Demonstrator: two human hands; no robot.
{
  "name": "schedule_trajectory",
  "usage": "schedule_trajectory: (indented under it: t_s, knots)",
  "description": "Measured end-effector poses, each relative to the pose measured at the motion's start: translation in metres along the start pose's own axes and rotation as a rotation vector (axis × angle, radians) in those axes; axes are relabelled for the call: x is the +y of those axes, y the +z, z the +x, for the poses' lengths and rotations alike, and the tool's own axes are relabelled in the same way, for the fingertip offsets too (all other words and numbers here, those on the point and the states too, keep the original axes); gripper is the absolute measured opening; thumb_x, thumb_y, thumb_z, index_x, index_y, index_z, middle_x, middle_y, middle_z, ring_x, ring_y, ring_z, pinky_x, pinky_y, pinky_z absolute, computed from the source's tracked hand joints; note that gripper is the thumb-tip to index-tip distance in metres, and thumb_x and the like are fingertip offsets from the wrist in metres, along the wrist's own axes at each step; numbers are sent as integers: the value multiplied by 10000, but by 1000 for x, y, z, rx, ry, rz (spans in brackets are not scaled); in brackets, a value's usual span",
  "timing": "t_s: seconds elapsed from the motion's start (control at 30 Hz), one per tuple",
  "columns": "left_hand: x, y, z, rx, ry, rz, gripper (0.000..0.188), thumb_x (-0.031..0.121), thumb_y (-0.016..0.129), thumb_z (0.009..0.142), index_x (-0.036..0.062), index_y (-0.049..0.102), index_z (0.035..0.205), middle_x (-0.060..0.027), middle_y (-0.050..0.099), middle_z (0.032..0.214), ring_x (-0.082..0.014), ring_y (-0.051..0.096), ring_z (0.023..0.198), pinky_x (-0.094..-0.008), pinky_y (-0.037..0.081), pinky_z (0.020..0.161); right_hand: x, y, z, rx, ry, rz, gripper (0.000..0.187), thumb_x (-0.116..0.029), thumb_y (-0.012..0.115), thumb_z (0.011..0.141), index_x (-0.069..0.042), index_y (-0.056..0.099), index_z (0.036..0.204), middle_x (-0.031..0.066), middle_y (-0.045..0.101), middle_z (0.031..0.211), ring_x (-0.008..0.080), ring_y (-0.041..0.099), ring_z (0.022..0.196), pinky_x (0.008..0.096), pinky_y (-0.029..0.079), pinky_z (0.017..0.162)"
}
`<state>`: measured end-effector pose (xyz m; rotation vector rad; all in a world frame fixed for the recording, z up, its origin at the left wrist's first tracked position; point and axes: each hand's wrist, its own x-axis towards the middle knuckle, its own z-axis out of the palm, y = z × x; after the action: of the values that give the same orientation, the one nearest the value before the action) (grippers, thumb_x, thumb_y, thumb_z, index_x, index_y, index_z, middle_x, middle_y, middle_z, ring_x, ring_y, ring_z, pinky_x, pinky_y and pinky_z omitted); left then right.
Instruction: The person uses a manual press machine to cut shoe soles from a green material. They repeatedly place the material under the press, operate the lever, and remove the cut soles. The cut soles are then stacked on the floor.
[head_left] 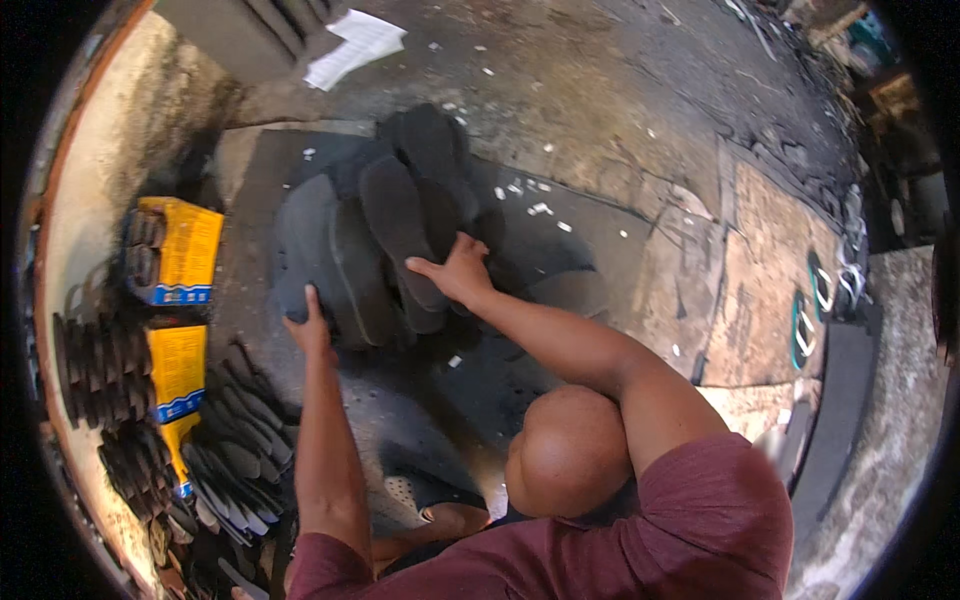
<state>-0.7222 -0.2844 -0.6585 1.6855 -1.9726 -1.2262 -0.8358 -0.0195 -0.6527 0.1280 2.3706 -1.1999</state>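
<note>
In front of me lies a loose heap of dark grey and black shoe soles (pixel 390 205), overlapping one another. At its lower left edge, my left hand (pixel 311 325) is closed on a broad grey sole (pixel 305 240), thumb on top and the other fingers partly hidden. My right hand (pixel 460 273) rests against the heap's near right side, its fingers apart and its thumb stretched left across a long black sole (pixel 393 198). Both hands are bare, and the soles' lower ends lie between them.
Rows of stacked soles (pixel 240 455) stand at my left, beside yellow-and-blue printed packaging (pixel 188 250). White paper (pixel 355 47) and small white scraps (pixel 540 208) lie on the floor. At right are flip-flops (pixel 803 330), a cardboard sheet (pixel 765 280) and dark strips (pixel 840 410). My knee (pixel 572 450) is close below.
</note>
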Motion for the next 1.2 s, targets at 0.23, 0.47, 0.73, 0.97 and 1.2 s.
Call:
schedule_trajectory:
  t_s: [0.23, 0.47, 0.73, 0.97, 1.2]
  knots:
    - [3, 19, -152, 70, 1076, 204, 581, 241, 729, 969, -13, 490, 1434, -240, 527, 1412, -431, 491, 1338, -518, 367, 1148, 57, -7, 22, -254, 6, 609, 1125, -626, 905, 694, 157, 511, 1400, 335, 606, 1386, 422, 641, 1252, 441, 500, 1072]
    - [2, 86, -201, -705, 936, 102, 438, 108, 627, 1001, 37, 538, 1424, -177, 532, 1477, -377, 487, 1382, -509, 396, 1140, 89, -169, -67, -47, 61, 747, 543, -269, 818, 916, 35, 613, 1316, 141, 714, 1224, 242, 694, 1107, 390, 550, 967]
    - [8, 180, -224, -938, 1277, 752, 610, 344, 392, 1098, 78, 308, 1640, -134, 250, 1728, -313, 149, 1621, -681, 47, 1261, 192, -101, -159, -116, 403, 1349, 601, -268, 792, 943, 8, 543, 1417, 150, 652, 1350, 295, 620, 1244, 458, 483, 1090]
    - [-26, 166, -222, -941, 803, 721, 483, 401, 370, 1114, 52, 582, 1374, -246, 604, 1348, -444, 533, 1293, -669, 391, 1045, 171, -97, -88, -48, 382, 1152, 838, -322, 855, 875, 47, 418, 1487, 198, 610, 1393, 329, 594, 1295, 476, 504, 1074]
    - [-13, 126, -235, -1194, -376, -364, 1037, 535, 783, 922, 43, 207, 1630, -134, 405, 1606, -280, 408, 1471, -432, 318, 1210, 149, -115, -74, -197, 18, 433, 1118, -435, 920, 777, 73, 297, 1554, 266, 518, 1501, 394, 558, 1352, 459, 478, 1112]
